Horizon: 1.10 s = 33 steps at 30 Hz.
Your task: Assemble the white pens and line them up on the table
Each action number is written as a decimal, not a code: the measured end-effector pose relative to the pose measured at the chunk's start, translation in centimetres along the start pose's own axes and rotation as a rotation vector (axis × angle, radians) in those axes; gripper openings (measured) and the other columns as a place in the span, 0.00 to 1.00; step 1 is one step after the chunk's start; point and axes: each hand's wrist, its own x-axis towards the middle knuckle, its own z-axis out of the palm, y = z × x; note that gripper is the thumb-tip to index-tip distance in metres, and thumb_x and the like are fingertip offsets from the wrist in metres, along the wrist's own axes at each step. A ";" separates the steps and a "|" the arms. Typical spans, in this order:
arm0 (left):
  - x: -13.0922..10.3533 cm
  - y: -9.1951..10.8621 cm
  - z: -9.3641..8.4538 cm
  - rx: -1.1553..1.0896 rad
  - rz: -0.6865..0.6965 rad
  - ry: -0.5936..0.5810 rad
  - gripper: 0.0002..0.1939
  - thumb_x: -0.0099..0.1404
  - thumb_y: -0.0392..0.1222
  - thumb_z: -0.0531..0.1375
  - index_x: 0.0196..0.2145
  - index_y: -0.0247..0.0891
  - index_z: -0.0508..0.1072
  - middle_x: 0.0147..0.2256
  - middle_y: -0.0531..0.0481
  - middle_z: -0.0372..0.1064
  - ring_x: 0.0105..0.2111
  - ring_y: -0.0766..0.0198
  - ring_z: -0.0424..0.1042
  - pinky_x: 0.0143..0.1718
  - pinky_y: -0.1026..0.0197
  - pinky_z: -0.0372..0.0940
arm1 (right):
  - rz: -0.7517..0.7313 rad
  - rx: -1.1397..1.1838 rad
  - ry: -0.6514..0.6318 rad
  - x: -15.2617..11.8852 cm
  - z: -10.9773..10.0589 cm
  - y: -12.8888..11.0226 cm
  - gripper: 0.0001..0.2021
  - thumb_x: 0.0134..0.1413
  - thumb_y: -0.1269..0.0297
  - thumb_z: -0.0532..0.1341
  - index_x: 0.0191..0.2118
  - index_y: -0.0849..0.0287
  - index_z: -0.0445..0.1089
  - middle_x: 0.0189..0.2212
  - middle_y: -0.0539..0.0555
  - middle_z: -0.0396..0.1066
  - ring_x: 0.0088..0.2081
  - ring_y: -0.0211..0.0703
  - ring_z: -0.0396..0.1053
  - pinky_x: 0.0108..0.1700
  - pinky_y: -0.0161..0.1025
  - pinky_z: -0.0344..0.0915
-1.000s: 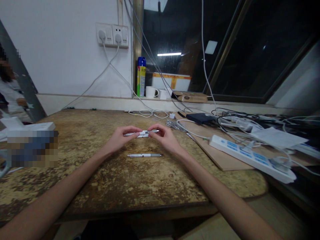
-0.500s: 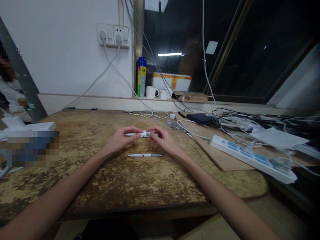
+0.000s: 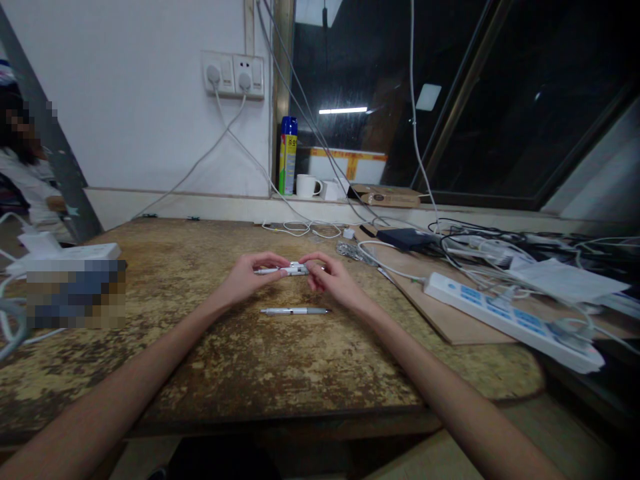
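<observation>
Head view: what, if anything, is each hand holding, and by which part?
At least one white pen: left hand pinches its left part, right hand apparently its right.

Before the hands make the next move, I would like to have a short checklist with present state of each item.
1. Left hand grips held pen: ok.
2. Right hand grips it firmly: cannot tell; it is at the right end.
3. Only one pen held: cannot tell, partly hidden.
4. Loose pen flat on table, apart from hands: ok.
5. Power strip away from hands: ok.
</observation>
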 end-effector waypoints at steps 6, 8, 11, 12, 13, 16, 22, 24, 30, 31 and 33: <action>-0.1 0.1 -0.1 -0.001 -0.013 -0.004 0.14 0.64 0.49 0.65 0.44 0.39 0.81 0.44 0.44 0.80 0.45 0.55 0.77 0.52 0.52 0.68 | -0.052 -0.049 0.038 0.1 0.0 0.3 0.11 0.59 0.61 0.59 0.46 0.57 0.71 0.26 0.47 0.67 0.27 0.38 0.63 0.30 0.35 0.58; -0.1 0.2 -0.1 0.004 -0.002 -0.011 0.14 0.64 0.48 0.66 0.44 0.39 0.81 0.44 0.44 0.80 0.45 0.55 0.77 0.52 0.52 0.68 | -0.035 -0.045 0.021 0.1 -0.1 0.3 0.12 0.61 0.59 0.58 0.47 0.57 0.71 0.23 0.46 0.66 0.25 0.38 0.62 0.28 0.35 0.56; -0.1 0.2 -0.1 0.000 0.007 -0.034 0.14 0.64 0.47 0.65 0.45 0.40 0.81 0.45 0.44 0.79 0.47 0.56 0.77 0.53 0.52 0.67 | 0.039 -0.059 -0.018 0.0 -0.2 0.3 0.16 0.66 0.53 0.54 0.48 0.57 0.71 0.18 0.44 0.61 0.20 0.37 0.56 0.24 0.35 0.51; -0.1 0.2 0.0 -0.002 0.007 -0.034 0.14 0.64 0.47 0.65 0.45 0.40 0.80 0.45 0.44 0.79 0.47 0.56 0.77 0.53 0.53 0.67 | 0.046 -0.067 -0.018 0.0 -0.2 0.2 0.17 0.66 0.53 0.54 0.47 0.58 0.72 0.18 0.45 0.61 0.20 0.37 0.56 0.24 0.35 0.50; -0.1 0.2 0.0 -0.001 0.006 -0.033 0.14 0.65 0.47 0.65 0.45 0.40 0.80 0.45 0.44 0.79 0.47 0.56 0.77 0.53 0.53 0.68 | 0.038 -0.073 -0.014 0.0 -0.2 0.2 0.16 0.65 0.53 0.55 0.46 0.58 0.72 0.19 0.45 0.62 0.21 0.37 0.58 0.25 0.35 0.52; 0.0 0.2 -0.1 0.006 0.006 -0.028 0.14 0.65 0.47 0.65 0.45 0.39 0.80 0.45 0.44 0.79 0.46 0.56 0.77 0.53 0.53 0.68 | -0.035 -0.073 0.004 0.0 -0.2 0.1 0.12 0.61 0.58 0.59 0.46 0.58 0.72 0.25 0.47 0.65 0.27 0.38 0.62 0.30 0.35 0.56; -0.1 0.4 0.0 -0.004 0.012 -0.038 0.14 0.65 0.47 0.65 0.45 0.39 0.80 0.45 0.44 0.79 0.47 0.56 0.77 0.53 0.53 0.68 | 0.040 -0.032 -0.059 -0.1 -0.1 0.2 0.17 0.67 0.52 0.53 0.48 0.58 0.71 0.18 0.44 0.62 0.21 0.37 0.58 0.26 0.35 0.54; -0.1 0.4 0.0 -0.008 0.004 -0.036 0.14 0.65 0.47 0.65 0.45 0.39 0.80 0.45 0.44 0.79 0.47 0.56 0.77 0.53 0.52 0.68 | 0.023 -0.036 -0.054 -0.1 -0.1 0.2 0.16 0.65 0.53 0.55 0.47 0.58 0.72 0.21 0.46 0.65 0.23 0.38 0.61 0.27 0.35 0.56; -0.1 0.4 -0.1 -0.019 -0.008 -0.036 0.15 0.63 0.48 0.65 0.45 0.39 0.80 0.45 0.44 0.79 0.46 0.55 0.77 0.53 0.51 0.68 | -0.014 -0.050 -0.033 0.0 -0.2 0.2 0.13 0.63 0.56 0.58 0.47 0.57 0.72 0.23 0.46 0.66 0.24 0.38 0.62 0.29 0.35 0.57; -0.1 0.3 -0.1 -0.022 -0.007 -0.034 0.15 0.63 0.48 0.65 0.45 0.39 0.80 0.45 0.43 0.79 0.46 0.55 0.77 0.53 0.51 0.68 | 0.011 -0.026 -0.053 0.0 -0.2 0.2 0.15 0.64 0.53 0.56 0.47 0.57 0.71 0.21 0.46 0.65 0.23 0.38 0.61 0.27 0.35 0.56; -0.1 0.3 0.0 -0.028 -0.008 -0.036 0.15 0.64 0.48 0.65 0.45 0.40 0.80 0.45 0.43 0.79 0.46 0.55 0.77 0.53 0.51 0.68 | 0.046 0.005 -0.078 0.0 -0.2 0.3 0.17 0.66 0.50 0.54 0.46 0.57 0.70 0.20 0.46 0.66 0.21 0.38 0.60 0.26 0.35 0.56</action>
